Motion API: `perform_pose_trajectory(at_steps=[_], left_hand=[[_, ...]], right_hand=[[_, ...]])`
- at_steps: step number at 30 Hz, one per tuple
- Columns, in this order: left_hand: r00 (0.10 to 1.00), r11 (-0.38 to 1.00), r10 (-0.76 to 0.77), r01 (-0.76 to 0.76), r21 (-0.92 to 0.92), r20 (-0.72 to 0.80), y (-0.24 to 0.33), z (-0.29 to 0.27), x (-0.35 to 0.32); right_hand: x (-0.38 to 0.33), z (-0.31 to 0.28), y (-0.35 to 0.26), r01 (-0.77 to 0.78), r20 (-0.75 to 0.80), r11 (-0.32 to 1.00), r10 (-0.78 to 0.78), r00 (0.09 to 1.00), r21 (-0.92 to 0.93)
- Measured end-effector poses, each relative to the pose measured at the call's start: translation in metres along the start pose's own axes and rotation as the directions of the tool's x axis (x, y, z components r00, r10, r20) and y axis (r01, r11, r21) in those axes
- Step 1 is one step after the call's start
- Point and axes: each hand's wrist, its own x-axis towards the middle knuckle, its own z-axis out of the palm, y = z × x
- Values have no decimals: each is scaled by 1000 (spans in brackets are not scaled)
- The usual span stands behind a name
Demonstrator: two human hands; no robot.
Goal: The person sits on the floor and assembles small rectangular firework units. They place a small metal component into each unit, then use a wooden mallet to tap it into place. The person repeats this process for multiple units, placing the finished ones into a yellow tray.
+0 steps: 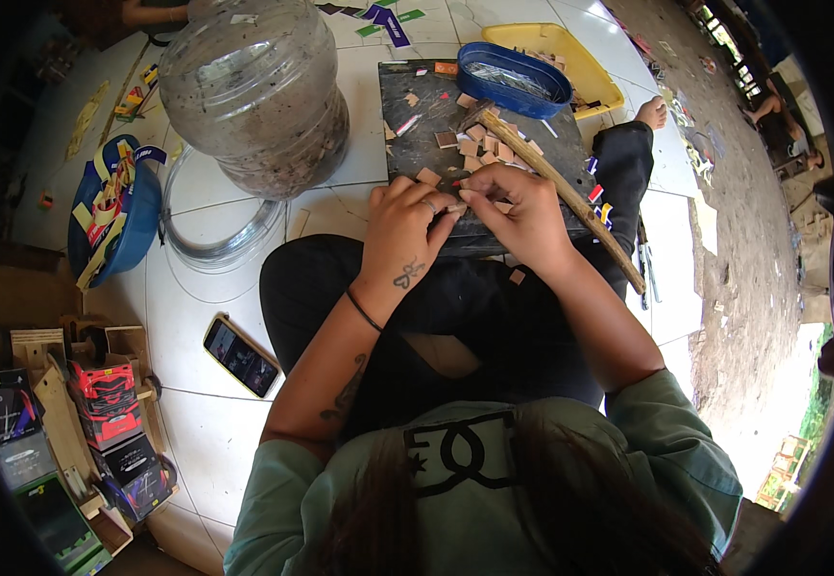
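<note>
Above the near edge of a dark board (412, 125), both hands meet with fingers pinched. My left hand (400, 226), with a ring on a finger, is closed on something too small to make out. My right hand (520, 206) also pinches at that spot; a small bit of red shows by its fingertips. Small brown square pieces (479, 141) lie scattered on the board beyond my fingers. A hammer with a long wooden handle (570, 192) rests slanting across the board's right side, its head among the pieces.
A blue oval tub (515, 106) and a yellow tray (601, 82) stand far right. Left are a large clear plastic jug (244, 106), a wire coil (215, 245), a blue basin of colourful strips (138, 240) and a phone (241, 355). Toy trucks (105, 413) stand lower left.
</note>
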Motion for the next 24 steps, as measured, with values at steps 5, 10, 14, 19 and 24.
perform_pose_trajectory(at_steps=[5,10,14,19,24], left_hand=[[1000,998,-5,4,-59,-30,2,-2,4],[996,965,-89,79,-252,-26,4,2,6],[995,955,-69,44,-292,-76,1,9,5],[991,938,-87,48,-344,-100,1,14,4],[991,927,-106,68,-370,-84,4,12,5]], right_hand=[[2,-3,-5,7,31,999,-5,1000,-46],[2,-1,-5,-6,14,1000,6,1000,-13],[-14,-30,6,150,-76,922,-189,979,-357],[-73,-100,25,-224,-78,628,251,965,-745],[-101,-114,28,-338,-54,744,378,924,-577]])
